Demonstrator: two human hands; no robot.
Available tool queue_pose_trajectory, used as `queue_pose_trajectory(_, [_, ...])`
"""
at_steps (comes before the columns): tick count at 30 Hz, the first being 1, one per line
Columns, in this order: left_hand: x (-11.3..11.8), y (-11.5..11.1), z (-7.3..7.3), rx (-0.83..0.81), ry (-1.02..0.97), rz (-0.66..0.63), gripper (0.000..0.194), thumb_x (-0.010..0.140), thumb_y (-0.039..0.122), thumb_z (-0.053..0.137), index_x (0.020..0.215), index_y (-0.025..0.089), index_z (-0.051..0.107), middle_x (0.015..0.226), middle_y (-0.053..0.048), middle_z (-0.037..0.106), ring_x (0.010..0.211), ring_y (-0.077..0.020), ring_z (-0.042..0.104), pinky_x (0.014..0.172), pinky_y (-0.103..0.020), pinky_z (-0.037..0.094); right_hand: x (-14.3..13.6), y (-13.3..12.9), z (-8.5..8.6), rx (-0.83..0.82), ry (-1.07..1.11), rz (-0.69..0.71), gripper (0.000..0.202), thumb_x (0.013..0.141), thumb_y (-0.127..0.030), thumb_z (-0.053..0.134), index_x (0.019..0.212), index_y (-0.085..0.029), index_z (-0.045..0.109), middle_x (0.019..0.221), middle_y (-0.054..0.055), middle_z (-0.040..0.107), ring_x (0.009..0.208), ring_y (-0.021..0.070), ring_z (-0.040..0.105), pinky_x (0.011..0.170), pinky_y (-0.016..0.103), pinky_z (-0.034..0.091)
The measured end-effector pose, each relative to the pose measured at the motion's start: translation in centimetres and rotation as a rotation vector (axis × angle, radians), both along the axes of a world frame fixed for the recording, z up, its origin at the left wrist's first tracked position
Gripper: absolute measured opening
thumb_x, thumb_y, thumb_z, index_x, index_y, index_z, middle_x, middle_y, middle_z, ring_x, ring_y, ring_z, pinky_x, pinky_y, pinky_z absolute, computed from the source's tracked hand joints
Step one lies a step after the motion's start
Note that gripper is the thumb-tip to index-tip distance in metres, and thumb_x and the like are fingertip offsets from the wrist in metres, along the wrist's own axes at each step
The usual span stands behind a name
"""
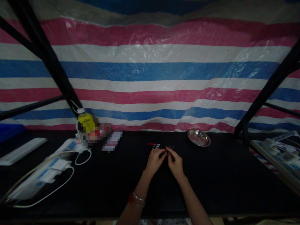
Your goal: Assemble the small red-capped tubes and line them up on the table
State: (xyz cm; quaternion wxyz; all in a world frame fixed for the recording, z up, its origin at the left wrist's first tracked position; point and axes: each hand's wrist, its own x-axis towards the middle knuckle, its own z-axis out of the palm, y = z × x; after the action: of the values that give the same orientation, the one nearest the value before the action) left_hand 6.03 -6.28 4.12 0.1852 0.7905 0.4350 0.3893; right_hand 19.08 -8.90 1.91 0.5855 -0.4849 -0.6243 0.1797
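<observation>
My left hand [155, 161] and my right hand [175, 163] meet over the middle of the black table, fingertips almost touching. Each is closed in a pinch, and whatever they hold is too small and dark to make out. Just beyond my left hand lie several slim black pens, probably markers; one has a red part [152, 144] and pale lettering. Another dark item with a bit of red [172, 147] shows behind my right fingertips, partly hidden. A bracelet [138, 197] circles my left wrist.
A shallow metal dish [199, 137] stands at the back right. To the left are a phone-like slab [112, 140], a yellow bottle [86, 121] and power strips [44, 172] with loose white cables. Black frame bars [50, 64] flank a striped sheet [150, 72].
</observation>
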Motion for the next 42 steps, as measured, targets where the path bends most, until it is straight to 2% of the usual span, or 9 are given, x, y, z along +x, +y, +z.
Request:
queue_pose_trajectory(3, [0.2,-0.1,0.0,0.007,-0.093,0.010,0.016,0.082,0.025,0.054,0.094,0.020,0.064,0.088,-0.004,0.067,0.085,-0.0176,0.061,0.079,-0.032,0.046,-0.3,-0.3,0.4,0.009,0.004,0.034,0.036,0.084,-0.018,0.042,0.117,-0.023,0.057,0.117,0.007,0.061,0.110,0.0200,0.056,0.095,0.039,0.045])
queue_pose_trajectory(7, [0.2,-0.3,0.0,0.044,-0.173,0.023,0.020,0.084,0.028,0.053,0.099,0.022,0.064,0.097,-0.003,0.068,0.091,-0.0169,0.062,0.084,-0.032,0.046,-0.5,-0.5,0.8,0.044,0.014,0.018,0.035,0.084,-0.019,0.044,0.117,-0.023,0.058,0.119,0.008,0.060,0.111,0.0210,0.054,0.096,0.040,0.044])
queue_pose_trajectory(16, [0.4,-0.2,0.0,-0.003,-0.303,0.087,0.020,0.083,0.029,0.053,0.097,0.020,0.063,0.093,-0.005,0.068,0.086,-0.0159,0.063,0.079,-0.029,0.050,-0.3,-0.2,0.9,0.006,0.030,-0.018,0.031,0.080,-0.025,0.052,0.109,-0.022,0.062,0.101,0.008,0.066,0.094,0.0206,0.061,0.086,0.038,0.048])
queue_pose_trajectory(24, [0.0,0.0,0.1,0.043,-0.302,-0.011,0.018,0.080,0.026,0.057,0.095,0.022,0.067,0.092,-0.005,0.067,0.089,-0.0166,0.062,0.082,-0.030,0.050,-0.6,-0.3,1.1,-0.166,0.191,0.019,0.027,0.079,-0.037,0.056,0.094,-0.018,0.067,0.094,0.008,0.068,0.087,0.0211,0.062,0.072,0.032,0.049])
queue_pose_trajectory(30, [0.0,-0.2,0.3,0.048,-0.241,-0.051,0.021,0.079,0.026,0.059,0.098,0.024,0.068,0.090,-0.004,0.068,0.084,-0.0154,0.062,0.079,-0.028,0.050,-0.7,0.2,1.1,-0.216,0.378,0.047,0.031,0.070,-0.044,0.064,0.084,-0.017,0.068,0.079,0.006,0.070,0.072,0.0189,0.063,0.064,0.030,0.049])
queue_pose_trajectory(32, [-0.2,-0.1,0.4,0.027,-0.273,-0.046,0.024,0.077,0.028,0.062,0.100,0.023,0.067,0.091,-0.004,0.068,0.084,-0.0161,0.063,0.079,-0.029,0.050,-0.5,0.5,0.9,-0.229,0.421,0.047,0.032,0.067,-0.046,0.066,0.081,-0.017,0.068,0.075,0.006,0.070,0.069,0.0192,0.064,0.061,0.029,0.049])
queue_pose_trajectory(37, [-1.2,0.9,0.3,-0.118,-0.323,-0.025,0.021,0.069,0.035,0.068,0.082,0.019,0.071,0.081,-0.005,0.071,0.077,-0.0183,0.064,0.071,-0.030,0.051,0.3,1.2,0.1,-0.307,0.532,0.004,0.040,0.063,-0.052,0.067,0.081,-0.016,0.068,0.071,0.007,0.070,0.066,0.0214,0.065,0.049,0.026,0.045])
queue_pose_trajectory(40, [-2.1,1.5,0.0,-0.249,-0.312,-0.012,0.027,0.065,0.035,0.071,0.084,0.017,0.072,0.075,-0.005,0.071,0.064,-0.0159,0.063,0.061,-0.026,0.051,0.6,1.4,-0.1,-0.333,0.590,-0.017,0.041,0.061,-0.052,0.069,0.081,-0.016,0.068,0.072,0.008,0.070,0.069,0.0226,0.066,0.047,0.025,0.043])
queue_pose_trajectory(42, [-2.8,1.7,-0.2,-0.324,-0.332,-0.022,0.030,0.063,0.034,0.072,0.085,0.015,0.071,0.074,-0.006,0.071,0.062,-0.0156,0.062,0.060,-0.026,0.051,0.6,1.4,0.0,-0.350,0.583,-0.010,0.041,0.062,-0.052,0.069,0.081,-0.015,0.068,0.072,0.009,0.070,0.070,0.0229,0.066,0.047,0.024,0.042])
